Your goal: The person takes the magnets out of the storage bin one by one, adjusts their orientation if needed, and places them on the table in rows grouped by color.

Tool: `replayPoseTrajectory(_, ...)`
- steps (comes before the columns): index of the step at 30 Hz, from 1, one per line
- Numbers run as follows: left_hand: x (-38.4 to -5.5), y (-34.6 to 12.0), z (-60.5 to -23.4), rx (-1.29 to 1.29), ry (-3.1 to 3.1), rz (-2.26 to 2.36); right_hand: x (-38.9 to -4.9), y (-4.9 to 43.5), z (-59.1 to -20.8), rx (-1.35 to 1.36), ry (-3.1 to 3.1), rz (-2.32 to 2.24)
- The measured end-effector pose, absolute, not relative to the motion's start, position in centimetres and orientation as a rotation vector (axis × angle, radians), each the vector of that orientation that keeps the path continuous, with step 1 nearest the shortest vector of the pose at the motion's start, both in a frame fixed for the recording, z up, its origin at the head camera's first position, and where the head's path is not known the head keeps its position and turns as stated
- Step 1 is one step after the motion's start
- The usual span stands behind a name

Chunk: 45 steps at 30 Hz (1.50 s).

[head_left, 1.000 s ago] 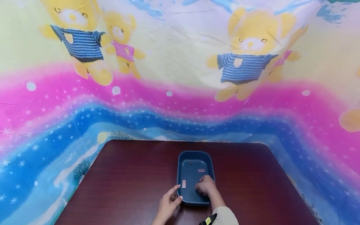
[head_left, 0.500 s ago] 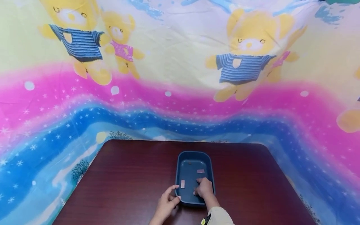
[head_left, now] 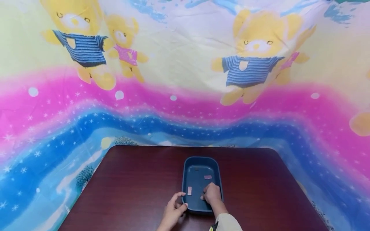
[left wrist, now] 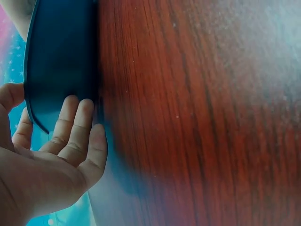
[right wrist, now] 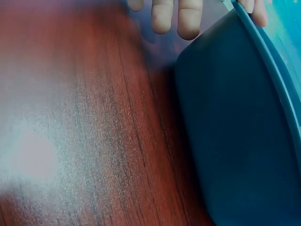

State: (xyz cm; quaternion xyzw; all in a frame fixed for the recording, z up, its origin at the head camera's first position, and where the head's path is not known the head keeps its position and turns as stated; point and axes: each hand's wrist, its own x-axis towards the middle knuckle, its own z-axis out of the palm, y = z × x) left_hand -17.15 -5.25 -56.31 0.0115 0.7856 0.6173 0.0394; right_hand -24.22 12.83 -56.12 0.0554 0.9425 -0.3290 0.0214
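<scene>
A dark blue tray [head_left: 186, 175] with raised walls stands on the table. My left hand [head_left: 172, 212] holds its near left corner, index finger and thumb at the rim. In the left wrist view, the left hand's other fingers [left wrist: 77, 129] lie along the tray's outer wall. My right hand [head_left: 212, 194] is inside the tray near its right wall, fingers bent down toward the floor; its fingertips are partly hidden, and I cannot tell if they pinch anything. Two small pinkish rectangular pieces lie in the tray: one piece [head_left: 189, 191] at left, another piece [head_left: 207, 177] farther back.
A small round brownish thing [head_left: 197, 169] lies at the tray's far end. The dark red-brown table [head_left: 138, 179] extends to both sides. A printed cloth [head_left: 173, 70] with bears hangs behind it. In the right wrist view, the tray's outer wall [right wrist: 235, 117] fills the right side.
My right hand's fingers were spread apart half a second ago and are now drawn closer together. Left hand, tray and pinkish pieces keep their places; the whole view shifts slightly.
</scene>
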Motion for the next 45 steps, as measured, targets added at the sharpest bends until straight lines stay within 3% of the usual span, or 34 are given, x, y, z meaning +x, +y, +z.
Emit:
replayPoseTrajectory(15,-16.7,-5.1,-56.5,0.007,2.278,1.983,-23.8,13.3,-55.9,0.012,2.909,-1.029)
replayPoseTrajectory(32,-16.5,-4.7,-56.8,-0.036,2.202,2.105,-22.4,14.2,-54.2,-0.318,2.891,-1.382)
replayPoseTrajectory(45,-16.6,-4.4,-56.9,-0.051,2.239,2.067,-21.9,15.2,-53.8,-0.290,2.927,-1.528)
